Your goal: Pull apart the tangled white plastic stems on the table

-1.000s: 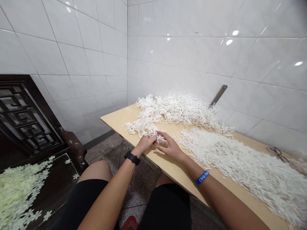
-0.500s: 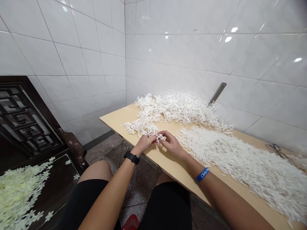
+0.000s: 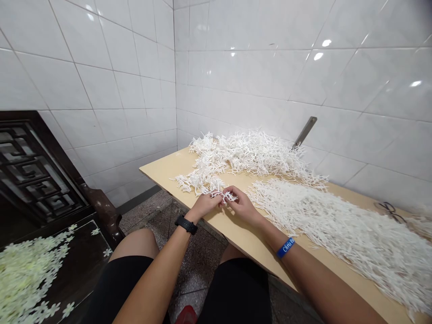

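Observation:
Between my two hands is a white branched plastic stem [image 3: 230, 196], thin and forked at its ends. My left hand [image 3: 206, 204] is closed on its left part, thumb on top. The fingers of my right hand [image 3: 242, 205] pinch its right part, close beside the left fingertips. Just beyond the hands lies a tangled heap of similar white branched stems [image 3: 253, 153], with a smaller clump [image 3: 194, 180] reaching toward my left hand. To the right spreads a flat pile of straighter white pieces [image 3: 330, 220].
The pale wooden board [image 3: 162, 168] has its near edge over my lap. A metal bar [image 3: 304, 132] leans by the tiled wall. Dark cords [image 3: 389, 210] lie at the right. On the left, a dark carved chair [image 3: 104, 209] bears pale yellow-green flowers [image 3: 27, 274].
The stem between my fingers has turned slightly, and more of its forked tips show. Both hands stay almost in place. The view has shifted a little.

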Available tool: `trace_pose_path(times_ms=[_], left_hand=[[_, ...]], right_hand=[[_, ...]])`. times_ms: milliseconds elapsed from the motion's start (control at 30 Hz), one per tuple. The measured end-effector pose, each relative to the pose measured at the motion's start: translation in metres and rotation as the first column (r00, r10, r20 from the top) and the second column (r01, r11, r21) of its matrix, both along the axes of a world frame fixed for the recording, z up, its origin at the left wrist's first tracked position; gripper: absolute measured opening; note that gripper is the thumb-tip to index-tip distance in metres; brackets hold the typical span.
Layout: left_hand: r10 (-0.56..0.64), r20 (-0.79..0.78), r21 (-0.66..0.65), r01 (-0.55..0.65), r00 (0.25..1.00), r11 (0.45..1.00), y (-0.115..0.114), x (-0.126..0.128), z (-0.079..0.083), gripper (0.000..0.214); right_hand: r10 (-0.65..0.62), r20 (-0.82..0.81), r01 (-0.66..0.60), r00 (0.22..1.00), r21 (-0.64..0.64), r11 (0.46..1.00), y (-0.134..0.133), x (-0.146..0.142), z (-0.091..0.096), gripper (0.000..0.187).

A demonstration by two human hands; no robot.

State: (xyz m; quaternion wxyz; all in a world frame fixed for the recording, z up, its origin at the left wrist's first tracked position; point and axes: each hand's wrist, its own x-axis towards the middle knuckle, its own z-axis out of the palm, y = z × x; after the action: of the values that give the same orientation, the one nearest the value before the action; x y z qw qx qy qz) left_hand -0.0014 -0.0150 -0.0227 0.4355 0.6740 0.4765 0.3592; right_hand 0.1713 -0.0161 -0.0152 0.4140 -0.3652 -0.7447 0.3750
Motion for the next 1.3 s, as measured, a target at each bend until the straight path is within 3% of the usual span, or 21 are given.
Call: trace_pose_path(times_ms=[167, 367, 467, 600, 867, 1033, 1200, 1300], left_hand=[[0.043, -0.029, -0.015, -0.043, 0.999, 0.999, 0.000, 0.000, -0.001, 0.028], [0.054, -0.017, 0.007, -0.054, 0.998, 0.999, 0.002, 0.000, -0.007, 0.028], [0.061, 0.018, 0.027, -0.062, 0.998, 0.998, 0.004, 0.000, -0.007, 0.028], [0.080, 0.014, 0.037, -0.080, 0.997, 0.996, 0.003, 0.001, -0.006, 0.029], [0.128, -0.081, 0.043, -0.124, 0.989, 0.991, -0.001, 0.002, -0.002, 0.028], [0.132, -0.115, 0.070, -0.124, 0.985, 0.990, -0.003, 0.004, -0.001, 0.026], [0.065, -0.091, 0.010, -0.064, 0.994, 0.998, -0.002, 0.001, -0.002, 0.030], [0.025, -0.014, 0.015, -0.025, 1.000, 1.000, -0.002, 0.000, -0.003, 0.030]], right_hand=[[0.095, -0.181, -0.121, 0.979, -0.140, 0.983, -0.002, -0.001, 0.003, 0.012], [0.103, -0.194, -0.140, 0.976, -0.189, 0.972, 0.006, 0.001, -0.004, 0.016], [0.072, -0.111, -0.091, 0.991, -0.174, 0.981, 0.009, 0.003, -0.005, 0.016], [0.000, 0.089, 0.002, 0.996, -0.025, 1.000, 0.006, 0.003, -0.004, 0.014], [0.063, 0.203, -0.037, 0.977, -0.127, 0.991, 0.007, 0.009, 0.008, 0.033], [0.143, 0.189, -0.126, 0.971, -0.098, 0.987, 0.008, 0.019, 0.020, 0.065], [0.041, 0.266, -0.036, 0.963, -0.023, 0.999, 0.007, 0.013, 0.015, 0.041], [-0.019, 0.220, 0.015, 0.975, 0.020, 1.000, 0.007, 0.005, 0.007, 0.031]])
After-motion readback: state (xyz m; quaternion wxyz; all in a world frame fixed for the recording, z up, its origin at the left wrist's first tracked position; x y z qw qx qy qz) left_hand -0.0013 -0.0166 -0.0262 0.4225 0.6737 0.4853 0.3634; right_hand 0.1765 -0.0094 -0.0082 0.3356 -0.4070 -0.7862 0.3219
